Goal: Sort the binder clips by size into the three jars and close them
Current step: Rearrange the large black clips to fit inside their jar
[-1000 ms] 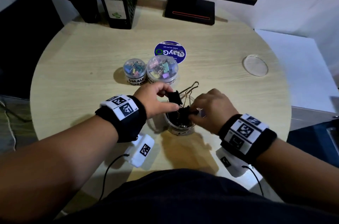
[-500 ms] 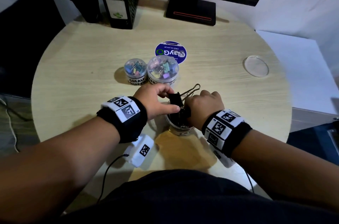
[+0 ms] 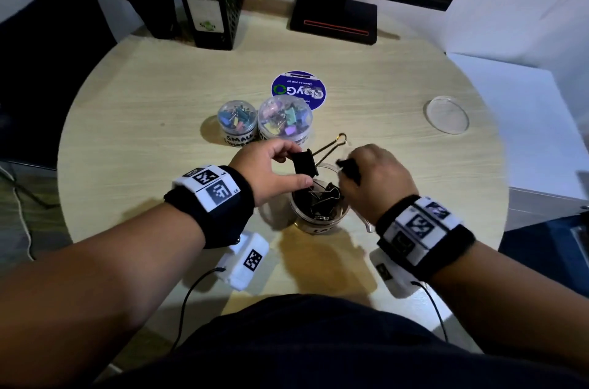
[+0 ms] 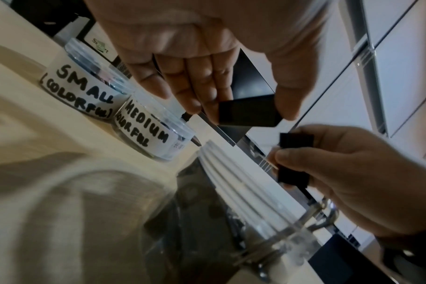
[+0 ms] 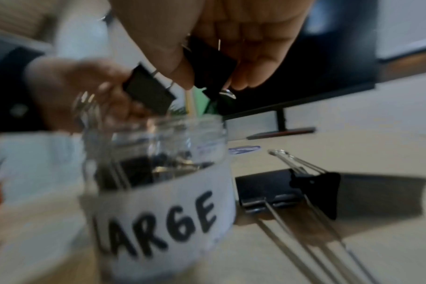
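Left hand: the left hand (image 3: pixel 271 165) pinches a large black metal binder clip (image 3: pixel 305 162) between thumb and fingers, just above the open jar; its gold wire handles point away from the person, up and to the right.
Right hand: the right hand (image 3: pixel 376 180) grips a second black binder clip (image 4: pixel 295 157) between thumb and fingers, over the jar's right rim (blurred in the head view).
Open jar: a clear round jar with a white "LARGE" label (image 5: pixel 163 196) stands upright, lidless, near the table's front edge, holding black clips with wire handles.
Loose clip: another large black clip (image 5: pixel 287 190) lies on the table just beside that jar, handles splayed flat.
Closed jars: two clear lidded jars, "SMALL" (image 3: pixel 237 122) and "MEDIUM" (image 3: pixel 284 121), stand touching, farther back, filled with colourful clips.
Lid: a clear round lid (image 3: pixel 447 114) lies flat, well apart to the right.
Table: round, pale wood-grain (image 3: pixel 143 108).
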Motion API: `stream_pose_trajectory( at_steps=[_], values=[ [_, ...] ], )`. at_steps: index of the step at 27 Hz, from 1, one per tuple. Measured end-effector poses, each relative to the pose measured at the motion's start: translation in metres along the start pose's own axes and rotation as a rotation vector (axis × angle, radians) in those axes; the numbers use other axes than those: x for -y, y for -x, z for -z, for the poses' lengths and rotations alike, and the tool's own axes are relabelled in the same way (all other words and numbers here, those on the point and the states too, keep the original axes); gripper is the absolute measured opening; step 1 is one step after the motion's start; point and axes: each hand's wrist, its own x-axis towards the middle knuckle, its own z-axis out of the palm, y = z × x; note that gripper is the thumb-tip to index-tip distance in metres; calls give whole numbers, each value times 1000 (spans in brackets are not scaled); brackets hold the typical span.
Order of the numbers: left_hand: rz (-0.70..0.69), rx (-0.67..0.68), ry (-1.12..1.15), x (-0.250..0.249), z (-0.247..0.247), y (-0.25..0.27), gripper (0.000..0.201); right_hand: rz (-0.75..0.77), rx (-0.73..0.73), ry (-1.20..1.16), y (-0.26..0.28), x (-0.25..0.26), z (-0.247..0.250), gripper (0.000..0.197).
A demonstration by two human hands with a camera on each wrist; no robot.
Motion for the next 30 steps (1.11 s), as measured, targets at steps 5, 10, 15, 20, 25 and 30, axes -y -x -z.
stream_pose_trajectory(
  at_steps=[5,10,15,20,25,30],
  values=[
    [4,-4,-5,1,-1,-1,46,-484,-78,-237,-7,-44,16,24],
    [0,49,-62,-1,-7,0,47,-597,-28,-344,-2,-71,0,20],
    [-10,43,-138,-2,-8,0,51,-682,41,-900,4,-66,-14,10],
    [21,66,-165,-1,-2,2,52,-643,154,-476,3,-72,-20,25],
    [43,82,-164,1,-2,4,56,-621,241,-222,-1,-73,-17,41],
    [64,47,-73,2,-3,6,55,-509,78,-119,0,-64,-11,70]
  ],
)
